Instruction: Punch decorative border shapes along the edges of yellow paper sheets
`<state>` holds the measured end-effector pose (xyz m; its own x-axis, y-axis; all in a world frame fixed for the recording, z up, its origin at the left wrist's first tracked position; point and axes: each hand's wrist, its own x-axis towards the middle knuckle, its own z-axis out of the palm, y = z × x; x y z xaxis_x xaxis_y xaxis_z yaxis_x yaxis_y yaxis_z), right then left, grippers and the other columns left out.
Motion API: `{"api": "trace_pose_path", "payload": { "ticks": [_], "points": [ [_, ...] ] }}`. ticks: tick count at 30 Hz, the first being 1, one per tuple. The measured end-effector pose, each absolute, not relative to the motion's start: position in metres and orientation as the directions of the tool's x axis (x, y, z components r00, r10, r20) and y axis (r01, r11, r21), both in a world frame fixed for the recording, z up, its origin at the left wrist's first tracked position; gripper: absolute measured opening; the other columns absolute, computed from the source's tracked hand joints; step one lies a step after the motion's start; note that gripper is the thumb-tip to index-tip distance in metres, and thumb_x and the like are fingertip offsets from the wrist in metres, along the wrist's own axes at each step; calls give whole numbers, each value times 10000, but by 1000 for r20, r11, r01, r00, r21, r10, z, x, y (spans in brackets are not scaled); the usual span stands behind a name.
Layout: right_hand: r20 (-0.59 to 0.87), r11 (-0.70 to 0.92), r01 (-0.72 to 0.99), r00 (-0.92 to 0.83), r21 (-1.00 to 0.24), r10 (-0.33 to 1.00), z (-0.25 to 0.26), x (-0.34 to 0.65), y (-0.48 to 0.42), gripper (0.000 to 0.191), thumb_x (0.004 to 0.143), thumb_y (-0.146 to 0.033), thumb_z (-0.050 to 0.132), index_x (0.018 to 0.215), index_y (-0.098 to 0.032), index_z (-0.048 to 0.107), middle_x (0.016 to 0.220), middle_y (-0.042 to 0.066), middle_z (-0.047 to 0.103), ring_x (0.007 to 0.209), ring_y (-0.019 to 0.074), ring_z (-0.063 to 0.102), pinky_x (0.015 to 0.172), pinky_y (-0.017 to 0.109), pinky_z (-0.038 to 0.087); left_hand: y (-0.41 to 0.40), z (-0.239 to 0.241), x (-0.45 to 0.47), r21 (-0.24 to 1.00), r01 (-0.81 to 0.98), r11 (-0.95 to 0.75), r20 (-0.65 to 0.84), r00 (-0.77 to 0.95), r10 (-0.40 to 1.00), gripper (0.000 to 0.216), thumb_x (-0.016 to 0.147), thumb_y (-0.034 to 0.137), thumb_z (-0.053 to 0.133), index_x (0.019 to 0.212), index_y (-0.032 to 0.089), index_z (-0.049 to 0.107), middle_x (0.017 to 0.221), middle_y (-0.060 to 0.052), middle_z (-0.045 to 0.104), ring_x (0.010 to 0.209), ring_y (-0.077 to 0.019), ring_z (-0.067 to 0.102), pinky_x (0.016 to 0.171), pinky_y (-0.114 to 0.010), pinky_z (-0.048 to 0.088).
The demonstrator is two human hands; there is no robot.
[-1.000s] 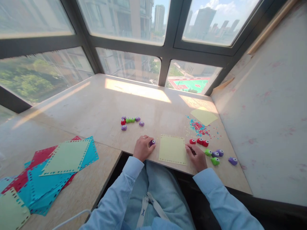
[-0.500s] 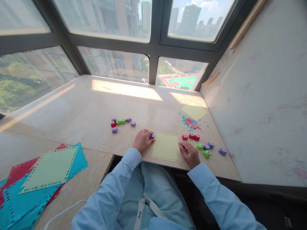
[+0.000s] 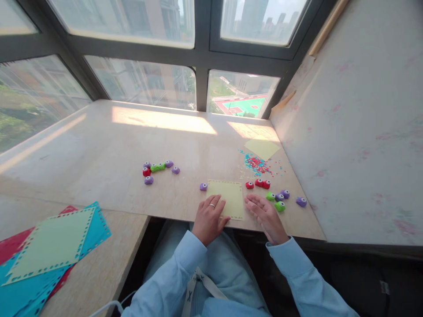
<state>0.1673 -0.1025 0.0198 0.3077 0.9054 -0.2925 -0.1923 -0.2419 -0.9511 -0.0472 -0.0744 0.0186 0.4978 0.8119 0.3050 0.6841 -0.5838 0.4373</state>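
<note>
A pale yellow sheet of paper (image 3: 231, 200) with punched holes along its edges lies on the tabletop before me. My left hand (image 3: 210, 216) rests on the sheet's lower left part, fingers stretched out and holding nothing. At the right edge of the paper is my right hand (image 3: 264, 213), fingers loosely extended and apart, with nothing visible in it. A purple craft punch (image 3: 203, 187) stands at the sheet's upper left edge, free of my hand. Beyond my right hand are red punches (image 3: 262, 183), green punches (image 3: 279, 206) and purple punches (image 3: 301, 201).
Several more punches (image 3: 157, 167) sit in a group to the left. Red and blue paper bits (image 3: 257, 164) are scattered near another yellow sheet (image 3: 262, 147). Punched coloured sheets (image 3: 54, 240) are stacked at lower left. A wall (image 3: 357, 132) bounds the right side.
My left hand has let go of the purple punch and moved down onto the sheet. My right hand has opened from a pinch near the paper's right edge. The view has shifted slightly.
</note>
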Motion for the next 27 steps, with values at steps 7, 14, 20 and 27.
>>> {"api": "trace_pose_path", "payload": {
  "ticks": [7, 14, 20, 27],
  "points": [
    [-401, -263, -464, 230, -846, 886, 37, 160, -102, 376, 627, -323, 866, 948, -206, 707, 1122, 62, 705, 1229, 237, 584, 1034, 333, 502, -72, 5, -44, 477, 686, -549, 300, 460, 836, 337, 805, 379, 743, 1101, 233, 677, 1284, -111, 643, 1175, -314, 558, 929, -490, 444],
    [-478, -328, -523, 180, -787, 860, 37, 165, -89, 296, 664, -291, 833, 901, -175, 701, 923, 59, 739, 758, 137, 685, 573, 188, 558, -72, -1, -47, 496, 653, -573, 380, 431, 819, 335, 810, 406, 735, 1085, 221, 690, 1248, -115, 666, 1150, -310, 580, 913, -482, 442],
    [-388, -403, 84, 152, -911, 909, 35, 170, -64, 208, 752, -289, 728, 899, -141, 717, 692, 25, 704, 483, 101, 563, 319, 164, 385, -73, -3, -47, 493, 626, -605, 423, 435, 795, 374, 816, 437, 722, 1109, 209, 675, 1233, -125, 669, 1139, -318, 591, 909, -501, 465],
    [-320, -353, 214, 176, -911, 931, 24, 174, -50, 111, 762, -222, 663, 832, -160, 722, 750, 40, 754, 608, 157, 679, 494, 227, 533, -50, -1, -69, 680, 494, -542, 509, 214, 834, 232, 896, 265, 617, 1117, 210, 661, 1186, -106, 654, 1141, -233, 596, 993, -430, 500]
  ]
}}
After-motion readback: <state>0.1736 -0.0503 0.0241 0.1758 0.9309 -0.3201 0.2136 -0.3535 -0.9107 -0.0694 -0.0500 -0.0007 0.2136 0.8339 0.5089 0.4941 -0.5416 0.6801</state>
